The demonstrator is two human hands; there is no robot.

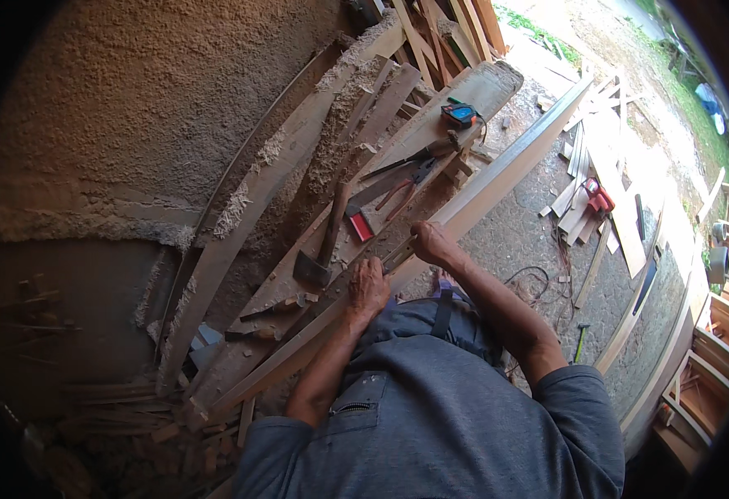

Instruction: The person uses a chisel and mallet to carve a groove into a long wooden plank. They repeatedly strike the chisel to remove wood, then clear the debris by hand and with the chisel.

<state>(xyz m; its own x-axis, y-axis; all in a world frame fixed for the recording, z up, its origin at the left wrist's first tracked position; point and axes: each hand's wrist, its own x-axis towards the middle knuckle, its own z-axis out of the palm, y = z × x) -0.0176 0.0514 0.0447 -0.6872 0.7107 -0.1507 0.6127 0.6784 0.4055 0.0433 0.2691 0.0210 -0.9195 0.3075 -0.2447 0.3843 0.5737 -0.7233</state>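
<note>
A long pale wooden board [497,181] stands on edge and runs diagonally in front of me. My left hand [369,287] is closed at its top edge, fingers bent and pressed together. Slightly farther along, my right hand [433,241] makes a fist over the same edge. A slim thing [398,254] shows between the two hands; its kind is too small to tell. Beside the board, a rough bench plank [277,287] carries a hammer [313,270], a red and grey block [359,224], pliers with red handles [399,200] and a blue-black tape measure [459,115]. Two wooden-handled tools [256,334] lie nearer me.
Shavings cover more planks [298,129] along the rough wall [132,100] at left. On the stone floor at right lie thin offcuts [576,170], a red power tool [597,195] and a cable [531,270]. Curved wooden pieces [714,366] stand at far right.
</note>
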